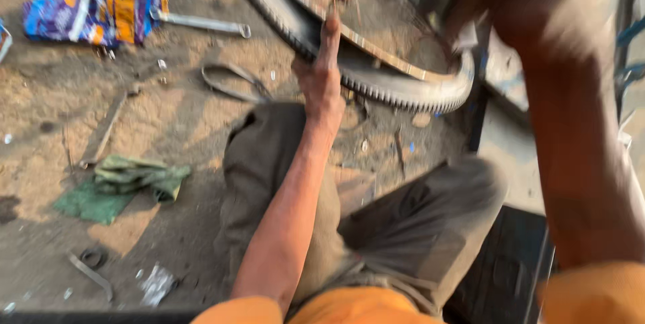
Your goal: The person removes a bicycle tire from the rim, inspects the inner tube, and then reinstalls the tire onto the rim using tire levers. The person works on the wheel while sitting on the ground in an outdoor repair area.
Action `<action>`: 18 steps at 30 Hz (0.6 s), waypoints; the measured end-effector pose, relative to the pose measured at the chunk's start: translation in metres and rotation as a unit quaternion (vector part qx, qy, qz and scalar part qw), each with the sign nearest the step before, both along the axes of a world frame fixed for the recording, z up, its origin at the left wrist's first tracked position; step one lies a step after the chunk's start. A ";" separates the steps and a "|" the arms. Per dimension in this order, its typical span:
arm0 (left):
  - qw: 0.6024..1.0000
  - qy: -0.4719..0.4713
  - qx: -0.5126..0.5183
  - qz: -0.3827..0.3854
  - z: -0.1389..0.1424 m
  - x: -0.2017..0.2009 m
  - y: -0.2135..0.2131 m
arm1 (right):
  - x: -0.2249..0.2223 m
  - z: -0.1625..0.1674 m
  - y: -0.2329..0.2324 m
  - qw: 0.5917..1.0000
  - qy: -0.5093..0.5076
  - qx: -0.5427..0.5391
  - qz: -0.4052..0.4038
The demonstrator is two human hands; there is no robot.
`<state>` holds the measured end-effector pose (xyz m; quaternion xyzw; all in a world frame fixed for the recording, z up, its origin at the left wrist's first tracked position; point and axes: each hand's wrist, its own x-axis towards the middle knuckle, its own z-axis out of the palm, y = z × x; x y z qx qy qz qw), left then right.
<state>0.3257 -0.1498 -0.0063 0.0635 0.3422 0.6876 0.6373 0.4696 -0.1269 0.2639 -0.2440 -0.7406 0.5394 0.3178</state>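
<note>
Two bare hands are working a bicycle tyre point(403, 92) and its rim point(376, 48) above sandy ground: the left hand point(321, 75) is gripping the tyre's edge, while the right hand point(510, 1), blurred, is closing over its far side. Lying nearby are a green cloth point(121, 186), a colourful printed bag point(101, 1), whose contents are hidden, a metal lever point(201, 23) and a rubber strip point(235, 82).

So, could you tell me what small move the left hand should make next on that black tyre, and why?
Probably slide the left hand a little further along the black ridged rubber tyre, since it grips the tyre's edge where the tyre still sits against the metal wheel rim. The right hand is too blurred to judge.
</note>
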 end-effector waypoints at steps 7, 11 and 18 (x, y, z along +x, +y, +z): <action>0.996 -0.034 0.069 0.040 -0.045 0.019 -0.009 | -0.017 -0.069 -0.068 0.940 -0.336 0.063 -0.017; 0.993 -0.105 0.042 0.037 -0.055 0.026 -0.004 | -0.021 -0.095 -0.091 0.899 -0.319 0.227 -0.196; 0.996 -0.071 0.031 0.053 -0.044 0.026 -0.003 | -0.015 -0.121 -0.097 0.877 -0.275 0.235 -0.318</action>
